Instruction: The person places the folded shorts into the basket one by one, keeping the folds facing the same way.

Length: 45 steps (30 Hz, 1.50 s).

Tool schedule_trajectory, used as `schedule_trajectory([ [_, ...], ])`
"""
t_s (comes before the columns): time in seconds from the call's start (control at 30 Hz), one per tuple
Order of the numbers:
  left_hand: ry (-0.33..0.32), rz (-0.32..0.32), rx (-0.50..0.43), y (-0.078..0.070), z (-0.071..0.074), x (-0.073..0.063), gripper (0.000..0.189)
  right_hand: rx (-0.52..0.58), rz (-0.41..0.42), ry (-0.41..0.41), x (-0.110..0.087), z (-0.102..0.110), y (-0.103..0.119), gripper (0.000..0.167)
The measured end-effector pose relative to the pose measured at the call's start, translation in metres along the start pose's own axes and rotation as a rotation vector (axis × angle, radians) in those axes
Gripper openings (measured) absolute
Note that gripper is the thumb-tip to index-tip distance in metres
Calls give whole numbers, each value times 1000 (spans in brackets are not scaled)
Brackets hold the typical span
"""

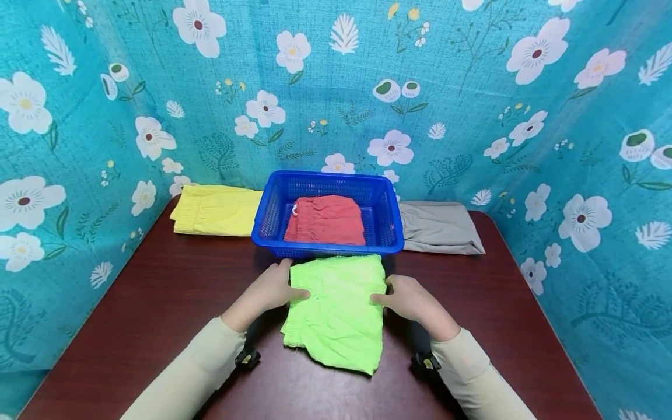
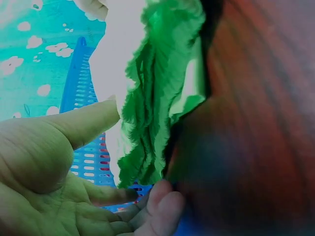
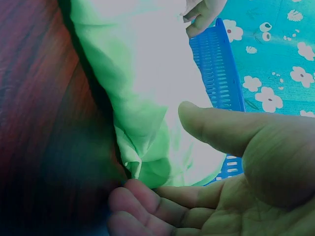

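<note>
Folded neon-green shorts [image 1: 338, 315], with a gathered elastic edge at the left, lie right in front of the blue basket. My left hand [image 1: 275, 287] holds their left side, thumb on top and fingers at the edge underneath. The left wrist view shows the frilled layers of that edge between thumb and fingers. On the opposite side my right hand [image 1: 412, 297] grips the shorts in the same way, its fingertips [image 3: 135, 189] at the lower edge. Behind them, the blue plastic basket [image 1: 328, 249] contains a folded red garment [image 1: 328, 220] with a white drawstring.
A folded yellow garment [image 1: 217, 210] lies left of the basket, and a folded grey garment [image 1: 441, 227] lies to its right. All stand on a dark red-brown table [image 1: 199, 280]. Blue floral cloth [image 1: 336, 87] hangs around the table's back and sides.
</note>
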State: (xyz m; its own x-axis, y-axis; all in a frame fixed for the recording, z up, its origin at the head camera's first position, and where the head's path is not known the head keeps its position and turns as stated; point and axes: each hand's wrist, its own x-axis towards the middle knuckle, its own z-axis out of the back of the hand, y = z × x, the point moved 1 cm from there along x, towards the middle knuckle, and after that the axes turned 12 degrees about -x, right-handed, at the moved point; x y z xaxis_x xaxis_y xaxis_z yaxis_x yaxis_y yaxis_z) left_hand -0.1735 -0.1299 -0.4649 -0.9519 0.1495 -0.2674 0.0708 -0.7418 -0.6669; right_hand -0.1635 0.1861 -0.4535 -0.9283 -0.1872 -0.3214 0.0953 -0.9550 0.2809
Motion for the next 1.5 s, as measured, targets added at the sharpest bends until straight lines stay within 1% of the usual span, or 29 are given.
schedule_trajectory([
  [0.03,6,6,2,-1,0,1,105,-1,2,10,0,0,1,72],
  [0.13,17,26,-2,-4,0,2,106,6,10,32,0,1,4,74],
  [0.23,22,36,-7,-5,-1,2,105,5,4,50,0,-1,6,74],
  [0.33,23,44,-12,-6,-2,2,104,-10,-1,50,1,-2,8,73],
  [0.43,15,51,-19,-6,-2,1,102,-23,-4,41,3,-4,12,66],
  [0.5,11,56,-26,-6,-2,1,99,-21,-5,43,4,-5,14,59],
  [0.57,13,68,-52,-5,-2,1,97,-18,-6,40,4,-7,15,50],
  [0.67,21,88,-97,-5,-3,2,96,-11,-7,33,4,-9,17,42],
  [0.77,20,67,-73,-5,-4,3,98,-5,-5,21,4,-10,17,39],
  [0.87,20,28,-40,-5,-4,6,101,5,-4,15,4,-12,16,39],
  [0.9,20,16,-34,-4,-4,8,101,6,-1,14,4,-12,16,39],
  [0.93,23,11,-49,-4,-5,8,100,9,-3,14,4,-13,15,39],
  [0.97,25,7,-72,-4,-5,9,99,14,-4,13,4,-13,14,39],
  [1.07,43,-2,-160,-5,-6,11,76,27,-5,14,4,-13,13,39],
  [1.13,67,2,-257,-6,-6,11,58,39,-8,19,5,-13,12,38],
  [1.17,81,8,-313,-7,-7,10,52,41,-7,21,5,-13,12,38],
  [1.3,128,45,-518,-10,-8,9,46,56,-11,33,4,-14,11,38],
  [1.5,153,134,-693,-10,-11,9,47,165,-24,59,3,-16,10,35],
])
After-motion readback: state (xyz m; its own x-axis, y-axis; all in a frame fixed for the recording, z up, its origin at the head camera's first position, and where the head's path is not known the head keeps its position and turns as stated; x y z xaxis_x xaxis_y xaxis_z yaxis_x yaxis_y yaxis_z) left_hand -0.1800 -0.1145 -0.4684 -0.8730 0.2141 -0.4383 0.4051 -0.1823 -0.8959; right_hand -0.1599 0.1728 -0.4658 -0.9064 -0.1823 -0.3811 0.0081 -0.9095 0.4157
